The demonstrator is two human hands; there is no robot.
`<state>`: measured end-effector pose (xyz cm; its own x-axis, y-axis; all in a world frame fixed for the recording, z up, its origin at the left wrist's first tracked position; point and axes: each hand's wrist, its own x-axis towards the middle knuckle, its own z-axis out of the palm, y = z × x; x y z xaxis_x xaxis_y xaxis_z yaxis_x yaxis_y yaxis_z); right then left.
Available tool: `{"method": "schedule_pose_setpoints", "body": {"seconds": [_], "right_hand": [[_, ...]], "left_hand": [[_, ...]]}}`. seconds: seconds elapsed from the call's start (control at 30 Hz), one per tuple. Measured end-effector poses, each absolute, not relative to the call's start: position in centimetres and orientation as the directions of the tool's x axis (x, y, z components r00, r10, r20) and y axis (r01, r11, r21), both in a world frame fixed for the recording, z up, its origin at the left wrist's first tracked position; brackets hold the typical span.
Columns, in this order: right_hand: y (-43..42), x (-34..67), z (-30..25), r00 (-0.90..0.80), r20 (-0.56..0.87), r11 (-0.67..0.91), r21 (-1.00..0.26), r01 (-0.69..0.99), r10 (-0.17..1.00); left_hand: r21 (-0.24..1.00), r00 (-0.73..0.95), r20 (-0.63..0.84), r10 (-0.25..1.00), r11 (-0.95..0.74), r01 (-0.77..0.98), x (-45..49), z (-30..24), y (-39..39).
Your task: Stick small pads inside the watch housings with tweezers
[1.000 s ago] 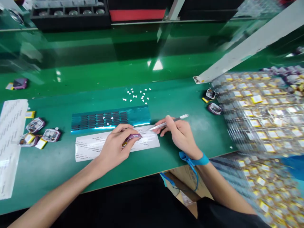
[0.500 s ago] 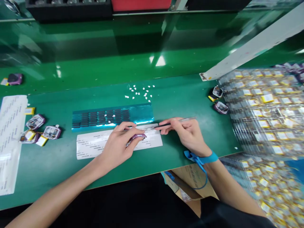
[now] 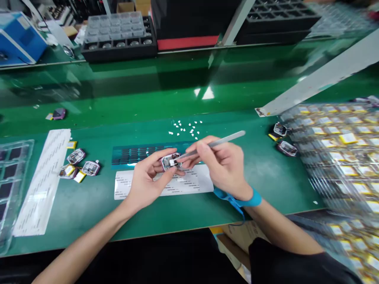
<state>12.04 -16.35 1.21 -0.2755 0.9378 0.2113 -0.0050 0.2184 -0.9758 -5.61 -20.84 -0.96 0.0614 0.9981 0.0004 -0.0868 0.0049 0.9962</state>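
Open housing (image 3: 167,162) between left fingers (image 3: 160,154)

The left forearm (image 3: 97,236) is bare and extends diagonally from the lower left toward the center. The left hand (image 3: 148,179) is closed in a grip, index finger (image 3: 161,154) above and thumb (image 3: 166,180) below. The right forearm (image 3: 281,227) angles up and inward from the lower right. The right hand (image 3: 223,167) is set in a pencil-type pinch, fingers bent. Both sets of fingertips are close together; contact between them cannot be determined.
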Motion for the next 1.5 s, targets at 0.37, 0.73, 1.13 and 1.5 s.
{"method": "schedule_pose_setpoints", "body": {"seconds": [0.37, 0.73, 1.13, 1.5], "right_hand": [[-16.6, 11.9, -0.5, -0.32, 0.261, 0.297, -0.953, 0.068, 0.911], [-16.7, 11.9, -0.5, -0.321, 0.353, 0.408, -0.904, 0.125, 0.879], [-13.1, 14.8, 0.1, -0.479, 0.449, 0.622, -0.723, 0.301, 0.754], [-11.6, 14.3, -3.9, -0.559, 0.296, 0.543, -0.766, 0.345, 0.774]], "left_hand": [[0.995, 0.057, -0.008, 0.998, 0.014, -0.095, -5.4, -1.0, -21.2], [0.988, 0.097, -0.052, 0.994, 0.066, -0.136, -5.5, -1.0, -21.3], [0.993, -0.174, 0.051, 0.983, -0.031, 0.115, -6.8, -1.1, -19.8], [0.77, 0.19, 0.092, 0.978, -0.19, 0.609, -8.1, -2.1, -18.5]]}}
